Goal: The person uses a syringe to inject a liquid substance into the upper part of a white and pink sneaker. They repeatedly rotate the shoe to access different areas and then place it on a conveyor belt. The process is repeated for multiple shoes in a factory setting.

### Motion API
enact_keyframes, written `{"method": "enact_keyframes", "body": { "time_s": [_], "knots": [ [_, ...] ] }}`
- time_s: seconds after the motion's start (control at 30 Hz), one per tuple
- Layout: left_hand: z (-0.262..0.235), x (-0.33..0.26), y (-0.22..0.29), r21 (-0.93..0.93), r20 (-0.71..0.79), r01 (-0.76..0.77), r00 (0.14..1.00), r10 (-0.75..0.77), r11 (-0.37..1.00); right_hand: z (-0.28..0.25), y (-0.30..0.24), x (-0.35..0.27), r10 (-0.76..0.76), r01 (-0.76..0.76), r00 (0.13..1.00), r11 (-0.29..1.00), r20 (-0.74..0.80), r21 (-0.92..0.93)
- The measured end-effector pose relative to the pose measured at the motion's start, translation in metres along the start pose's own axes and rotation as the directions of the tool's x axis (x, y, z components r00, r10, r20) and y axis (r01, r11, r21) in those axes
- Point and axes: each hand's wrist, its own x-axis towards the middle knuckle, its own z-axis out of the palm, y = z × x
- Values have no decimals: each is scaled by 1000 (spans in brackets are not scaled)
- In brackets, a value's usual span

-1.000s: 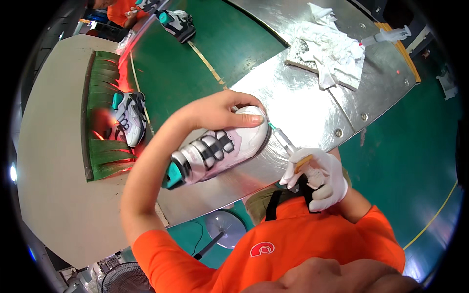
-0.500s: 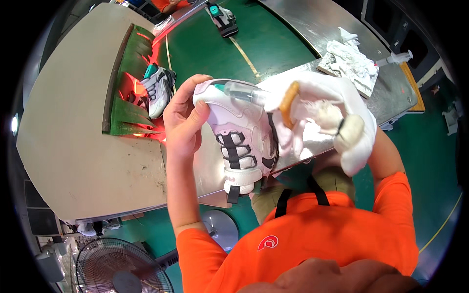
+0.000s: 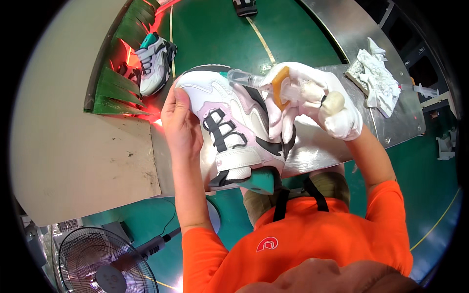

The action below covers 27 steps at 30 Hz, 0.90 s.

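A white and lilac sneaker (image 3: pixel 234 115) with black straps is in front of me. Its toe points away, and a green form (image 3: pixel 260 180) shows at its opening. My left hand (image 3: pixel 181 117), bare, is closed on the toe end. My right hand (image 3: pixel 317 105), in a white glove, grips a clear syringe (image 3: pixel 244 78) whose end lies close over the sneaker's far side edge; contact is unclear. An amber flat piece (image 3: pixel 280 90) sits around the syringe at the fingers. A cream, rounded bundle (image 3: pixel 333 102) with a dark tie is also in this hand.
On the green conveyor belt (image 3: pixel 210 34) stand another sneaker (image 3: pixel 155 66), at the red-lit, green-flapped opening (image 3: pixel 117 88), and a dark shoe (image 3: pixel 245 7). White crumpled cloths (image 3: pixel 378 78) and a second syringe (image 3: pixel 424 90) are at right. A fan (image 3: pixel 110 266) stands lower left.
The sneaker has tilted to show more of its upper and the green form at its opening. My gloved hand has turned, keeping the syringe by the sneaker's edge. The view has shifted.
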Motion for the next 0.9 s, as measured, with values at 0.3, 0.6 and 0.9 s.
{"method": "enact_keyframes", "body": {
  "time_s": [0.3, 0.6, 0.9],
  "knots": [
    [-20, -2, -19, 6, -193, 79, 978, -76, 997, -21, 34, 2, 23, -25, 1000, 962, 9, 271],
    [-24, -1, -25, -106, -253, 219, 937, -239, 970, -27, 42, -17, 96, -79, 995, 938, -36, 337],
    [-29, 0, -28, -116, -249, 256, 928, -277, 960, -24, 37, -31, 132, -93, 986, 940, -98, 328]
  ]
}}
